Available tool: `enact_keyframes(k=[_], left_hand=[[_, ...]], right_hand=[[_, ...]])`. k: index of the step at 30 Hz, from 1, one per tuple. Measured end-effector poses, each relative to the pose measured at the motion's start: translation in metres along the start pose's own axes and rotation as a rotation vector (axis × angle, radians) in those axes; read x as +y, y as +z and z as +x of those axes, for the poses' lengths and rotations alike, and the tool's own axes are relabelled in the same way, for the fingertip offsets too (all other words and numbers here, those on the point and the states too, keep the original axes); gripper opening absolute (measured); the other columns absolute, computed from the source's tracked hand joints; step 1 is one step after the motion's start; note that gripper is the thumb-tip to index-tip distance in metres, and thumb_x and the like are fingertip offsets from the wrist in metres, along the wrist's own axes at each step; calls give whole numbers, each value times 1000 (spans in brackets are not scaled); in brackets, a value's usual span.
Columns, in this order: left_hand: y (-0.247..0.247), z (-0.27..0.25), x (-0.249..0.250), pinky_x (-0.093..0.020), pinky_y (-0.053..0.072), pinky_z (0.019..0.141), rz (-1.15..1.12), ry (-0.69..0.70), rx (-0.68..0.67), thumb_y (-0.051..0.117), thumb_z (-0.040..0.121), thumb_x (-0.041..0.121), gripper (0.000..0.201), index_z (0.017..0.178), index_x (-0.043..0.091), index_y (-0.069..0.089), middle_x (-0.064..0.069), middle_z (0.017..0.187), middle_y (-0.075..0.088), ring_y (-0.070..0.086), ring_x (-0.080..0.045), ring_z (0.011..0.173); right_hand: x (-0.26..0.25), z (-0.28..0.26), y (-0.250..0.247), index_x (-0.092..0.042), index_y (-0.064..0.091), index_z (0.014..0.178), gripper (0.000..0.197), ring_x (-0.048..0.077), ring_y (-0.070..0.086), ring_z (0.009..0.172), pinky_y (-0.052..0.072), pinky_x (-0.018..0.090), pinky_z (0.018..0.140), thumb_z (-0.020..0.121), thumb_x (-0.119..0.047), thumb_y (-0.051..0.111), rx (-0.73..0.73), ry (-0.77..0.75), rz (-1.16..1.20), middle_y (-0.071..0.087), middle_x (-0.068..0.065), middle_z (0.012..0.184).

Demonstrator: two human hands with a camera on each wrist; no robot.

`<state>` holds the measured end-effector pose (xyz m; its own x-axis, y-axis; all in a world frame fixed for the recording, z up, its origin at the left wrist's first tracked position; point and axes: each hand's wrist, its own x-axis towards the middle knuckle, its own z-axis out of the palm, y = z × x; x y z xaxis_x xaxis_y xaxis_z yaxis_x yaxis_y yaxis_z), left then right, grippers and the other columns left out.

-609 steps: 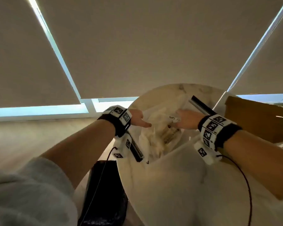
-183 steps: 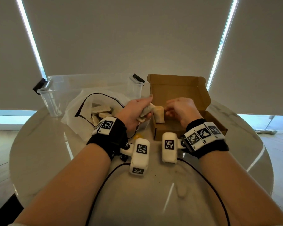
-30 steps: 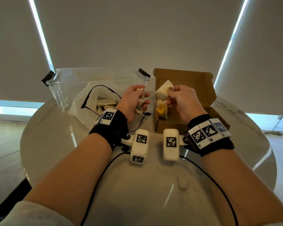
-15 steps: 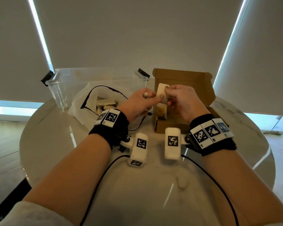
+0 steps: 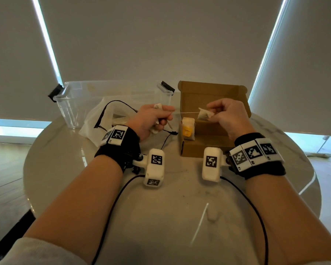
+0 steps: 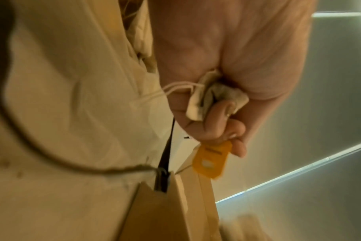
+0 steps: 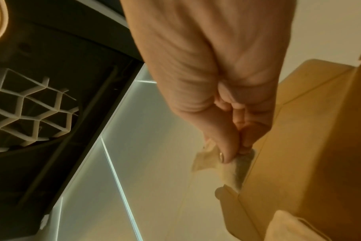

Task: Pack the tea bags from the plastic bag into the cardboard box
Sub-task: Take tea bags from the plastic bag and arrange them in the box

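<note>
One round pale tabletop (image 5: 161, 217) fills most of the scene, in front of drawn window blinds (image 5: 151, 39). On it stand one clear plastic tub (image 5: 80, 100) at the back left and one open cardboard box (image 5: 210, 119) at the back right, its lid upright. One white plastic bag (image 5: 96, 121) with a black drawstring slumps in front of the tub, holding more tea bags that cannot be counted from here. One tea bag (image 5: 188, 129) with a yellow tag stands inside the box at its left wall. Two hands hover above the box's left edge, apart, partly hiding the plastic bag and the box interior. The left hand (image 5: 153, 119) has a tight grip on crumpled pale tea bags (image 6: 214, 99) in its fist and pinches a yellow tag (image 6: 212, 159) at its fingertips. The right hand (image 5: 227, 115) pinches one small off-white tea bag (image 5: 203, 113) between thumb and fingers. One thin white string (image 5: 185, 112) stretches taut between the two hands.
</note>
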<state>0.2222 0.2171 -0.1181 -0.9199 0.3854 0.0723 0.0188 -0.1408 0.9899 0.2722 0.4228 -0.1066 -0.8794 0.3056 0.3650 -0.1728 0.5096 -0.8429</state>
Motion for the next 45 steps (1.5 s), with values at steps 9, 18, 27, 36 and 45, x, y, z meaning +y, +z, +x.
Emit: enact_keyframes(k=[9, 18, 27, 36, 45], left_hand=[[-9, -8, 6, -12, 37, 36, -97, -188, -257, 49, 86, 6, 8, 82, 4, 56, -5, 73, 57, 47, -5, 46], [3, -5, 9, -14, 37, 40, -192, 52, -148, 48, 93, 3, 15, 88, 9, 60, -1, 68, 55, 45, -7, 53], [15, -3, -4, -20, 38, 50, 143, 151, 99, 66, 85, 13, 4, 88, 15, 67, 0, 72, 56, 45, -9, 62], [30, -6, -12, -23, 44, 60, 370, -58, -16, 63, 88, 26, 12, 94, 24, 54, -1, 82, 52, 47, -10, 67], [33, -3, -19, -39, 48, 76, 483, -170, -68, 66, 85, 12, 17, 92, 22, 54, -13, 99, 59, 54, -24, 83]], right_hand=[[3, -1, 0, -19, 63, 88, 10, 5, 56, 81, 48, 20, 75, 83, -12, 67, -4, -82, -119, 60, -8, 85], [-17, -9, 14, -6, 61, 104, 16, 13, 60, 68, 53, 23, 65, 91, -14, 57, -176, 231, 208, 64, 9, 89], [-31, -21, 28, -10, 66, 94, 12, 10, 58, 64, 51, 21, 61, 93, -16, 55, -390, 160, 307, 64, 4, 83], [-14, 0, 20, -7, 60, 108, 17, 13, 60, 77, 55, 29, 81, 91, -9, 57, -87, 402, 104, 63, 7, 91], [2, 9, 50, 3, 61, 111, 23, 25, 65, 92, 54, 39, 89, 88, -1, 58, -232, 482, -91, 63, 11, 90]])
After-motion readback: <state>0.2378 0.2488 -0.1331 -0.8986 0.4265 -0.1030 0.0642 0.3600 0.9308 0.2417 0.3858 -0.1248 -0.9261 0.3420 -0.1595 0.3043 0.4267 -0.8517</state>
